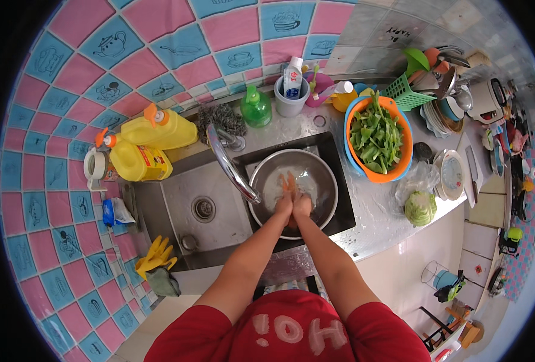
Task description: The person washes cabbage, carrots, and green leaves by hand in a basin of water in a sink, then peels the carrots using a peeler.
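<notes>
Both hands are together inside a round stainless steel bowl [326, 181] that sits in the right sink basin and holds water. My left hand [284, 203] and my right hand [301, 204] close around orange pieces that look like carrots [288, 181], their ends sticking out beyond the fingers. How the pieces are shared between the hands is hidden. The chrome faucet [233, 167] arches over the bowl's left rim. To the right of the sink, an orange colander [376, 177] full of cut green leaves [376, 135] rests in a blue one.
Left is the bare steel basin with its drain [203, 208]. Yellow detergent jugs [140, 160], a green pump bottle [256, 108] and a grey cup [290, 106] line the back. Rightward lie a cabbage [420, 208], stacked plates [452, 174] and a knife [474, 167]. Yellow gloves [155, 257] hang at the left corner.
</notes>
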A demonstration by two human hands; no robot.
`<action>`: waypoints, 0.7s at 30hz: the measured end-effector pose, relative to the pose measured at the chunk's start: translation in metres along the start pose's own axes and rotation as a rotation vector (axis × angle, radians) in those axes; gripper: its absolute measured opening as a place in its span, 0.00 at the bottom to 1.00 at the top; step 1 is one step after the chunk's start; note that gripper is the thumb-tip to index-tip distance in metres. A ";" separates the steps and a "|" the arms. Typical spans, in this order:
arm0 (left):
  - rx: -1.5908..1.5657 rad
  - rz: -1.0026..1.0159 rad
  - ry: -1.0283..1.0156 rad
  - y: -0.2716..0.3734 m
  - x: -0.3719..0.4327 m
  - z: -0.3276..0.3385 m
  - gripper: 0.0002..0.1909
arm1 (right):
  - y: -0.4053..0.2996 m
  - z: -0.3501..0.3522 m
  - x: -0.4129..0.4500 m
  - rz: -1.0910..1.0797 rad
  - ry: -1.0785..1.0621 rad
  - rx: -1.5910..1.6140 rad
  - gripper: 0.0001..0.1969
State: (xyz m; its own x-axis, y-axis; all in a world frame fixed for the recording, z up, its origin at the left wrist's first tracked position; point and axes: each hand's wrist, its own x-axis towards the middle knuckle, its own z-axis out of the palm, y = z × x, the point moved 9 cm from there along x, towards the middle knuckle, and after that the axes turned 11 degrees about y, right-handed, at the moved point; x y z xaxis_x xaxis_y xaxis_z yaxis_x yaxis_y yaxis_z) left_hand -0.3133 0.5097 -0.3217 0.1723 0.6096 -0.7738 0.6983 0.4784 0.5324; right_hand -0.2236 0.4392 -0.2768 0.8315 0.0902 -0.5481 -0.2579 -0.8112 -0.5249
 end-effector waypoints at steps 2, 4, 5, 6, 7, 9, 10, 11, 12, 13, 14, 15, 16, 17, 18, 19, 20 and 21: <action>-0.319 -0.196 -0.083 -0.013 -0.004 0.009 0.30 | -0.020 0.004 -0.010 -0.236 0.021 0.175 0.21; -0.464 0.076 -0.076 0.008 -0.008 0.001 0.32 | -0.047 -0.003 -0.025 -0.469 0.045 0.348 0.22; -0.513 0.170 -0.078 0.016 -0.011 -0.004 0.33 | -0.045 0.002 -0.022 -0.374 -0.019 0.332 0.23; -0.442 0.040 -0.223 0.026 -0.039 -0.003 0.33 | -0.033 0.005 -0.015 -0.254 -0.070 0.320 0.24; -0.435 -0.022 -0.307 0.030 -0.049 -0.013 0.33 | -0.048 0.000 -0.022 -0.257 -0.085 0.319 0.24; -0.383 -0.141 -0.512 0.038 -0.075 -0.022 0.32 | -0.066 -0.002 -0.035 0.059 -0.389 0.431 0.25; -0.453 -0.236 -0.705 0.045 -0.089 -0.017 0.31 | -0.070 -0.005 -0.035 0.140 -0.434 0.627 0.20; -0.523 -0.331 -0.897 0.053 -0.106 -0.014 0.30 | -0.071 -0.009 -0.030 0.135 -0.431 0.621 0.20; -0.628 -0.443 -1.071 0.063 -0.128 -0.018 0.23 | -0.079 -0.002 -0.035 0.221 -0.596 0.838 0.18; -0.640 -0.442 -1.071 0.065 -0.126 -0.019 0.23 | -0.091 0.004 -0.042 0.312 -0.763 1.054 0.15; -0.478 -0.384 -1.014 0.057 -0.119 -0.019 0.19 | -0.090 0.008 -0.042 0.381 -0.792 1.063 0.13; -0.317 -0.327 -0.950 0.050 -0.111 -0.022 0.14 | -0.091 0.014 -0.042 0.382 -0.798 1.053 0.13; -0.209 -0.258 -0.863 0.048 -0.099 -0.025 0.06 | -0.082 0.021 -0.035 0.431 -0.702 0.996 0.13; -0.220 -0.260 -0.859 0.048 -0.096 -0.023 0.06 | -0.072 0.026 -0.030 0.477 -0.607 0.937 0.14; -0.019 -0.068 -0.706 0.052 -0.081 -0.026 0.07 | -0.065 0.036 -0.023 0.477 -0.606 0.934 0.14; 0.078 0.032 -0.632 0.053 -0.073 -0.023 0.08 | -0.053 0.035 -0.005 0.434 -0.422 0.904 0.14; 0.180 0.124 -0.550 0.053 -0.066 -0.021 0.09 | -0.040 0.030 0.010 0.389 -0.239 0.870 0.14; 0.333 0.409 -0.231 0.061 -0.047 -0.034 0.08 | -0.042 0.038 0.010 0.390 -0.247 0.862 0.14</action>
State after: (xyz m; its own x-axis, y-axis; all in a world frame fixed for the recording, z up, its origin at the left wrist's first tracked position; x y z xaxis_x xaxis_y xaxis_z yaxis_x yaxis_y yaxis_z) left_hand -0.3022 0.5317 -0.2407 0.5953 0.5313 -0.6027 0.7178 -0.0146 0.6961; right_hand -0.2234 0.4960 -0.2852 0.5105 0.1038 -0.8536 -0.8458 -0.1185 -0.5202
